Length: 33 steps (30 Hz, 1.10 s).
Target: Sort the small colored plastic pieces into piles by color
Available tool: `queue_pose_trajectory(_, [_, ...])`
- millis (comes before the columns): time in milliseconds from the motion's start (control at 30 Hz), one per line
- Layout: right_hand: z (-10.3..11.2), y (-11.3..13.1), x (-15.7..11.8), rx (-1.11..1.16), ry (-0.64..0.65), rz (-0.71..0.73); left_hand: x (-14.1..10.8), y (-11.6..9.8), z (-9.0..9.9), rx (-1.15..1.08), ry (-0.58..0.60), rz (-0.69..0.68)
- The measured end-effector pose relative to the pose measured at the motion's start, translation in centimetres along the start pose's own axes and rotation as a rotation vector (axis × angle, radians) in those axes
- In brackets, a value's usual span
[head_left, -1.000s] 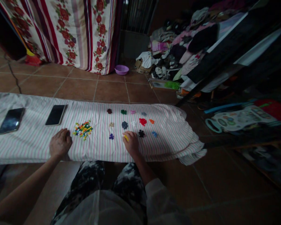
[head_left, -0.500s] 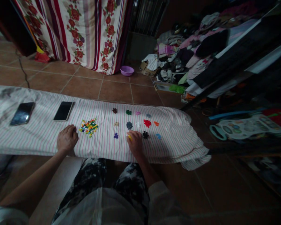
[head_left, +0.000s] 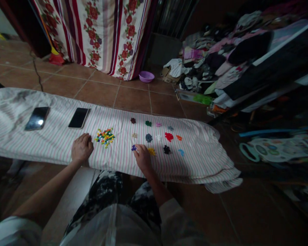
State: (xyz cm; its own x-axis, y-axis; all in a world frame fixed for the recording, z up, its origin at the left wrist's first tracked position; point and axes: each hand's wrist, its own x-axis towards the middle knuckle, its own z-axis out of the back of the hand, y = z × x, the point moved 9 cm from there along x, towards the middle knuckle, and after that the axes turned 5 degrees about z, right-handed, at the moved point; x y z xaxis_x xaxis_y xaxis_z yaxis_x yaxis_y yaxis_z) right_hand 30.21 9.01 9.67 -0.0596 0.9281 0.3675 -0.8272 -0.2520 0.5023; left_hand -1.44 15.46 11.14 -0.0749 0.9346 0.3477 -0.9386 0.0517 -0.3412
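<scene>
Small coloured pieces, like beads, lie in sorted piles on a striped cloth (head_left: 118, 164). My right hand (head_left: 143, 158) is over the front row, fingers drawn together at the purple pile (head_left: 133, 148) and partly covering it. Whether a piece is between the fingertips cannot be made out. Just right of this hand lies the yellow pile (head_left: 151, 151), then the black pile (head_left: 166, 149). My left hand (head_left: 81, 148) rests on the cloth with curled fingers, left of a mixed pile (head_left: 105, 136) of yellow, green, orange and white pieces.
Two phones, one (head_left: 37, 118) farther left and one (head_left: 79, 118) nearer, lie on the cloth. More piles, including red (head_left: 168, 137), grey (head_left: 149, 137) and dark green (head_left: 148, 123), sit farther right. A purple basin (head_left: 146, 77) and heaped clothes (head_left: 207, 58) are beyond.
My right hand has moved left from the yellow pile to the purple one, uncovering the yellow pieces. The whole view has shifted slightly; my left hand stays beside the mixed pile.
</scene>
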Motion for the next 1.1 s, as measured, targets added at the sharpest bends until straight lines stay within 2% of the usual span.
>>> queue_pose_trajectory(133, [-0.3,-0.4,0.2,0.026,0.012,-0.019,0.0,0.0,-0.1,0.01,-0.005,-0.008])
queue_pose_trajectory(367, [0.1,-0.8,-0.2,0.159,-0.058,-0.025,0.1,0.2,-0.5,0.006,-0.001,-0.003])
queue_pose_trajectory(533, [0.0,-0.6,-0.1,0.15,-0.05,-0.017,0.0,0.4,-0.6,-0.016,-0.005,-0.002])
queue_pose_trajectory(833, [0.7,0.0,-0.4,0.109,-0.128,0.041,0.0,0.3,-0.5,-0.009,-0.017,-0.017])
queue_pose_trajectory(1100, [1.0,-0.5,-0.6,0.13,-0.194,0.03,0.0,0.2,-0.5,-0.033,0.001,-0.01])
